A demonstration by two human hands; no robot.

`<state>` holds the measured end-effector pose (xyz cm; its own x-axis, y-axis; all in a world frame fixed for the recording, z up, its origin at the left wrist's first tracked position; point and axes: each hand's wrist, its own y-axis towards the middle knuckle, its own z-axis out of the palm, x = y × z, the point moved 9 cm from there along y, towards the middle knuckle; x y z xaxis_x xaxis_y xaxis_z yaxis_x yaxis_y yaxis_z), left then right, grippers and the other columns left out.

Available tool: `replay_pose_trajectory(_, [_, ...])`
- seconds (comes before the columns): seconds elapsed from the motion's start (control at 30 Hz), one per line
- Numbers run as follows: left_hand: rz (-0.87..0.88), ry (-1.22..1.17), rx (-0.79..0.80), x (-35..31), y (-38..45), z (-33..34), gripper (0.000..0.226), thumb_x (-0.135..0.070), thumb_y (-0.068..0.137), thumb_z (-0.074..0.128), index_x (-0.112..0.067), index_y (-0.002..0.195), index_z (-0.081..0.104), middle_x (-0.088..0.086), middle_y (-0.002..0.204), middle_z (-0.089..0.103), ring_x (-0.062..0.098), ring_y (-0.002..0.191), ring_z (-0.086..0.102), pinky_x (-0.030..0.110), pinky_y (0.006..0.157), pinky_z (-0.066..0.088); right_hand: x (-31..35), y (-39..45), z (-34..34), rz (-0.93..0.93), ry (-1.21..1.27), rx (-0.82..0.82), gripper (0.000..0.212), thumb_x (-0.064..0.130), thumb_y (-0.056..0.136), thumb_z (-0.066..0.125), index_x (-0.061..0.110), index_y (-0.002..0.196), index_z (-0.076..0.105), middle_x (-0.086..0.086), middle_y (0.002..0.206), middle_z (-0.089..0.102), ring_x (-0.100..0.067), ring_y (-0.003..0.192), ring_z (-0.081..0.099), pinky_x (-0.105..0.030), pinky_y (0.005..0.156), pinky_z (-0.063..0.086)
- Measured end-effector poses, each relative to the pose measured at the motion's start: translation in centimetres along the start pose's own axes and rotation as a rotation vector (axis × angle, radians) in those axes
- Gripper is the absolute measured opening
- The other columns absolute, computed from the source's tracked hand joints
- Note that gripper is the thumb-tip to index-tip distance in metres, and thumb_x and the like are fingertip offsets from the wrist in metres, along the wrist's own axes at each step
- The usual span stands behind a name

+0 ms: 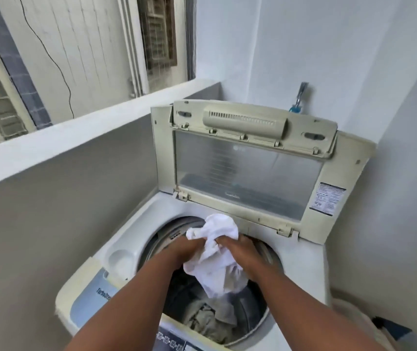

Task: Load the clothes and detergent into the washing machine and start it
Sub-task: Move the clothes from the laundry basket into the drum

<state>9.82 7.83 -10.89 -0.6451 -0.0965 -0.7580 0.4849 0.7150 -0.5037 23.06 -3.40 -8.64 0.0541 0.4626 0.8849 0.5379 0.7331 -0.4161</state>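
Observation:
A cream top-loading washing machine (301, 262) stands in the corner with its lid (248, 168) folded up and open. Both hands hold a bunched white garment (217, 254) over the round drum opening. My left hand (184, 249) grips its left side and my right hand (237, 249) grips its right side. Part of the cloth hangs down into the drum. Grey-green clothes (210, 320) lie at the bottom of the drum. The control panel (172, 343) runs along the near edge, partly hidden by my arms.
A grey low wall with a white ledge (76, 138) runs along the left. A water tap with a blue fitting (298, 100) sits on the white wall behind the machine. A detergent recess (121, 259) sits at the machine's left front. A beige bundle (359, 317) lies at lower right.

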Motion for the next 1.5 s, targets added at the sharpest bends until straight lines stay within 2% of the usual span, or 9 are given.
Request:
replay_pose_trajectory(0.1, [-0.029,0.349,0.066,0.7,1.0,1.3,0.037,-0.041,0.093,0.050,-0.012,0.116,0.056,0.009,0.115,0.059,0.023,0.109,0.056,0.033,0.088,0.042,-3.4,2.6,0.7,0.091,-0.061,0.039,0.043,0.039,0.076,0.070,0.014,0.111,0.066,-0.006,0.103,0.070,-0.019,0.088,0.065,-0.026,0.063,0.048])
replay_pose_trajectory(0.23, [-0.091,0.576,0.174,3.5,3.4,3.6,0.031,-0.041,0.093,0.046,-0.013,0.105,0.053,0.013,0.113,0.061,0.027,0.111,0.057,0.028,0.078,0.037,-6.9,5.1,2.1,0.148,-0.186,0.104,0.035,0.034,0.078,0.067,0.011,0.103,0.069,-0.009,0.099,0.071,-0.020,0.087,0.067,-0.029,0.068,0.051])
replay_pose_trajectory(0.33, [-0.091,0.771,0.292,4.9,5.4,5.1,0.044,-0.040,0.095,0.045,-0.008,0.127,0.049,0.010,0.126,0.055,0.027,0.117,0.053,0.031,0.088,0.038,-8.7,6.3,3.0,0.186,-0.256,0.117,0.028,0.031,0.081,0.063,0.011,0.099,0.070,-0.010,0.100,0.071,-0.022,0.089,0.066,-0.028,0.065,0.048])
replay_pose_trajectory(0.47, [-0.111,0.923,0.432,6.9,7.9,7.0,0.034,-0.037,0.092,0.048,-0.014,0.117,0.053,0.013,0.116,0.055,0.024,0.099,0.051,0.029,0.081,0.034,-10.7,7.8,3.5,0.202,-0.334,0.080,0.029,0.028,0.083,0.059,0.009,0.102,0.069,-0.011,0.104,0.070,-0.022,0.091,0.065,-0.029,0.073,0.051])
replay_pose_trajectory(0.53, [-0.128,0.938,0.465,7.6,8.7,7.3,0.027,-0.030,0.092,0.048,-0.016,0.116,0.049,0.008,0.115,0.054,0.023,0.102,0.051,0.029,0.086,0.037,-11.0,8.0,4.0,0.188,-0.371,0.095,0.032,0.029,0.083,0.059,0.013,0.109,0.068,-0.008,0.111,0.068,-0.020,0.099,0.064,-0.030,0.082,0.051])
replay_pose_trajectory(0.67, [-0.194,0.908,0.367,9.1,10.0,5.8,0.076,-0.054,0.087,0.053,-0.012,0.147,0.032,0.009,0.147,0.042,0.027,0.132,0.044,0.038,0.108,0.036,-11.5,7.8,5.0,0.195,-0.475,0.175,0.063,0.041,0.079,0.066,0.026,0.138,0.048,0.000,0.136,0.052,-0.021,0.124,0.051,-0.026,0.095,0.039])
replay_pose_trajectory(0.8, [-0.189,0.890,0.309,9.4,10.8,4.6,0.108,-0.064,0.080,0.058,-0.011,0.153,-0.001,0.015,0.158,0.018,0.033,0.143,0.025,0.043,0.116,0.026,-15.4,9.7,4.6,0.235,-0.636,0.163,0.094,0.070,0.056,0.061,0.031,0.139,0.040,-0.001,0.139,0.053,-0.026,0.124,0.053,-0.037,0.097,0.047])
replay_pose_trajectory(0.93, [-0.095,0.898,0.318,7.9,10.1,4.2,0.105,-0.062,0.084,0.055,-0.017,0.152,-0.011,0.016,0.160,0.002,0.036,0.146,0.013,0.046,0.118,0.019,-10.3,6.0,3.9,0.171,-0.829,0.106,0.087,0.053,0.071,0.065,0.021,0.146,0.034,-0.009,0.147,0.044,-0.031,0.130,0.045,-0.041,0.107,0.040])
replay_pose_trajectory(1.5, [0.216,0.902,0.338,-0.1,-1.5,9.1,0.099,-0.065,0.084,0.051,-0.024,0.153,-0.006,0.010,0.161,-0.009,0.035,0.147,0.001,0.048,0.120,0.011,-5.2,-6.0,-3.3,0.078,-1.122,-0.094,0.088,0.058,0.079,0.059,0.023,0.150,0.019,-0.011,0.151,0.035,-0.034,0.139,0.027,-0.047,0.109,0.030])
